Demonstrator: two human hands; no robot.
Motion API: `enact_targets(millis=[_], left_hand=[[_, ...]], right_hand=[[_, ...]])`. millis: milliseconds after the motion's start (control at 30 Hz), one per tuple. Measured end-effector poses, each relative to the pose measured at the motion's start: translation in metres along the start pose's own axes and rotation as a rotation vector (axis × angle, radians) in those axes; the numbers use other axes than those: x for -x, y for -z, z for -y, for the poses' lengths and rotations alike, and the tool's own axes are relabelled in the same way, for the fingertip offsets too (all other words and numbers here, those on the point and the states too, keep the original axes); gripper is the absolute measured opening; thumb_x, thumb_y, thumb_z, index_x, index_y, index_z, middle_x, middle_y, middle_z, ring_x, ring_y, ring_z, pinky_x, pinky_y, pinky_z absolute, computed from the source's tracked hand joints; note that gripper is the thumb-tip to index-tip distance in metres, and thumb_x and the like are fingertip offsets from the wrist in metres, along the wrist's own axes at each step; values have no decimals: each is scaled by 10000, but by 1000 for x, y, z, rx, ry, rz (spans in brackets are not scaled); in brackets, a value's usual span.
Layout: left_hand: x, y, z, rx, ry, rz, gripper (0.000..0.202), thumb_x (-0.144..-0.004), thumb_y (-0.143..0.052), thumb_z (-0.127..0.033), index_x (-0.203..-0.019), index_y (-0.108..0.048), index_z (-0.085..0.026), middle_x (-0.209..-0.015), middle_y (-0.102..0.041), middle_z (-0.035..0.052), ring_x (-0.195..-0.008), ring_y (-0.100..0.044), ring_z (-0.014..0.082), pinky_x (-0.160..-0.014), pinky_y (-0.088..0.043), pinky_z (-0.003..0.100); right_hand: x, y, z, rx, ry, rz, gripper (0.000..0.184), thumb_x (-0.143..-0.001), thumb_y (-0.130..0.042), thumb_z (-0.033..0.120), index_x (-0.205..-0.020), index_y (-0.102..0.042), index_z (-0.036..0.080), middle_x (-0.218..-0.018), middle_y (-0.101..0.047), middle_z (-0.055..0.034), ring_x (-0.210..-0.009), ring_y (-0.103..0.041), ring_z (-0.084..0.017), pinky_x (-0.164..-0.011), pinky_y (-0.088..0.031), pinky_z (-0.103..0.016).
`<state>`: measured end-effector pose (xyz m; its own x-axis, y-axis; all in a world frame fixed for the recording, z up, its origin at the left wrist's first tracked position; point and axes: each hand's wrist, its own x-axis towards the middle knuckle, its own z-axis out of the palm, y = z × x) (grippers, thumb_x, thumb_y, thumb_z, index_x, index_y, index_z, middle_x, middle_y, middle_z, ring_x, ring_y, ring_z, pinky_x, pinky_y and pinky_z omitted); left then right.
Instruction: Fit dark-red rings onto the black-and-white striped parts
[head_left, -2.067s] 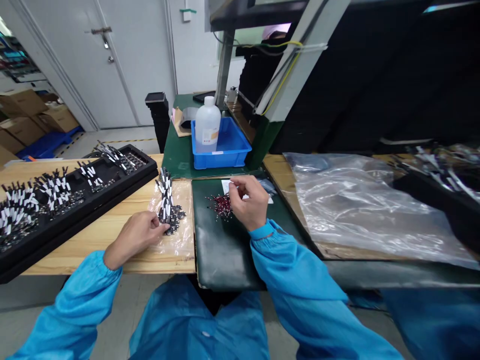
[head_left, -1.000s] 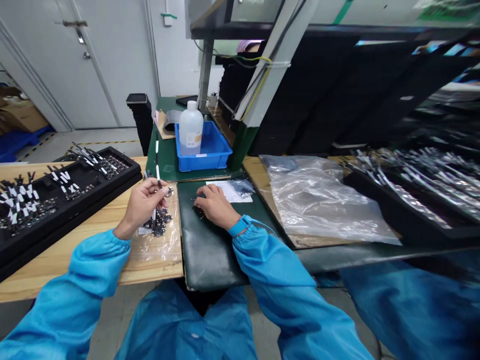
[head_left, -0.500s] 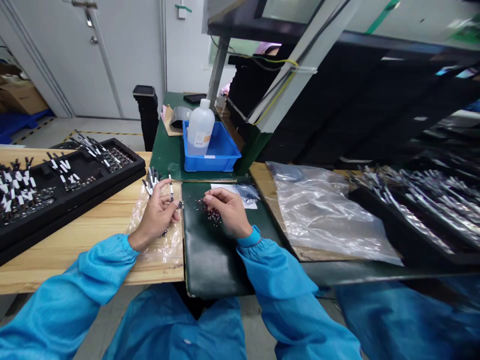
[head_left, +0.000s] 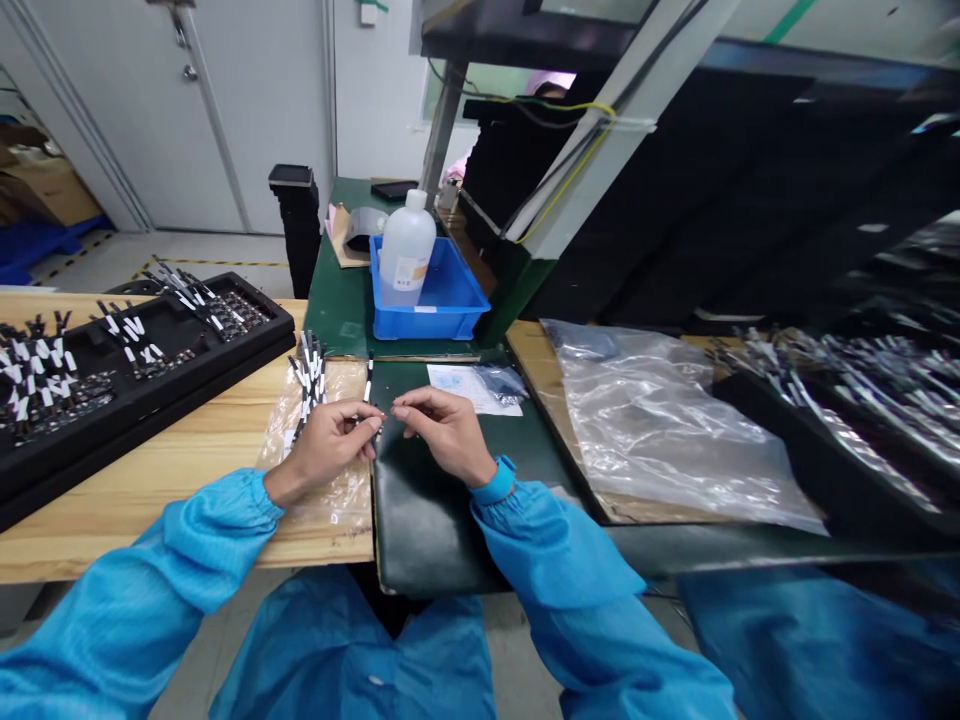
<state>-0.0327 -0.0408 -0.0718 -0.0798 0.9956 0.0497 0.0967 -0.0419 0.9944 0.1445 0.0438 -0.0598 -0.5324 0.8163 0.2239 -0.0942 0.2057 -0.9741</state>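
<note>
Closer together now, our left hand (head_left: 326,450) pinches a striped strip (head_left: 368,382) pointing away; our right hand (head_left: 444,432) narrows beside it, hold unclear.

Back wall: white door (head_left: 255,110) with a metal latch
Far left: cardboard boxes (head_left: 45,190) above a blue pallet (head_left: 52,240)
Left of table (head_left: 150,530): black foam tray (head_left: 150,410) holding rows of black-and-white strips
Ahead: white plastic bottle (head_left: 407,262) upright in a blue plastic tray (head_left: 427,325)
Right: clear plastic bag (head_left: 660,430) lying flat
</note>
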Motion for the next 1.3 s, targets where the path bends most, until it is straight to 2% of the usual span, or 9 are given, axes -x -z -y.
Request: enact_targets(millis=[233, 400, 500, 567, 667, 833, 967, 1167, 1300], left_hand=[[0, 1, -2, -51, 18, -58, 283, -875, -679, -427, -842, -715, -148, -560, -652, 5, -486, -612, 123, -487, -456, 201], [-1, 2, 1, -171, -107, -88, 241, -895, -657, -376, -807, -717, -159, -604, -649, 2, -515, -594, 114, -516, -446, 207], [0, 1, 0, -189, -128, -79, 242, -897, -656, -377, -812, -726, -162, -659, -667, 10, -547, -617, 118, -532, -462, 210], [1, 1, -2, -156, -96, -76, 256, -891, -662, -395, -822, -732, -159, -669, -674, 13, -532, -620, 117, -514, -465, 209], [1, -1, -5, -88, -39, -82, 283, -876, -678, -425, -841, -744, -152, -669, -687, 21, -524, -624, 117, -497, -472, 205], [-1, 0, -7, 54, 36, -143, 373, -801, -764, -424, -1041, -753, -139, -731, -741, 51, -612, -684, 144, -564, -543, 221], [-3, -1, -8, 148, 55, -172, 441, -712, -844, -399, -1051, -741, -136, -900, -775, 85, -670, -715, 151, -669, -605, 268], [-4, -3, -7, 226, 67, -167, 503, -681, -868, -375, -1087, -692, -137, -896, -775, 86, -827, -748, 204, -737, -632, 308], [-3, -4, -8, 237, 83, -157, 517, -693, -862, -362, -1116, -667, -138, -903, -782, 86, -840, -751, 200, -745, -635, 306]], right_hand=[[4, -2, -4, 94, 52, 56, 176, -838, -734, 355, -876, -721, 183, -841, -709, -43, -691, -637, -141, -571, -540, -247], [8, -2, 0, 307, 248, 104, 302, -827, -723, 253, -1115, -665, 184, -995, -697, -76, -852, -643, -168, -683, -544, -264], [9, -3, 1, 416, 315, 121, 113, -885, -677, 248, -974, -699, 182, -871, -700, -53, -744, -623, -143, -681, -513, -263], [9, -2, -1, 452, 331, 121, 96, -924, -639, 237, -897, -711, 181, -809, -705, -41, -713, -623, -136, -694, -497, -265], [8, -2, -3, 449, 331, 103, 110, -932, -625, 226, -886, -713, 178, -807, -713, -39, -718, -630, -136, -677, -479, -255], [8, -1, -1, 428, 276, 31, 104, -899, -626, 215, -821, -679, 172, -769, -693, -25, -669, -605, -121, -630, -458, -232], [9, -3, -3, 423, 234, 50, 93, -870, -622, 189, -798, -677, 167, -725, -675, -7, -632, -579, -107, -609, -446, -216], [9, -4, -7, 388, 194, 57, 96, -852, -621, 180, -789, -690, 156, -683, -655, 7, -605, -557, -93, -581, -425, -197], [8, -4, -8, 380, 176, 53, 108, -854, -623, 197, -785, -694, 154, -681, -660, 5, -608, -557, -97, -596, -430, -205]])
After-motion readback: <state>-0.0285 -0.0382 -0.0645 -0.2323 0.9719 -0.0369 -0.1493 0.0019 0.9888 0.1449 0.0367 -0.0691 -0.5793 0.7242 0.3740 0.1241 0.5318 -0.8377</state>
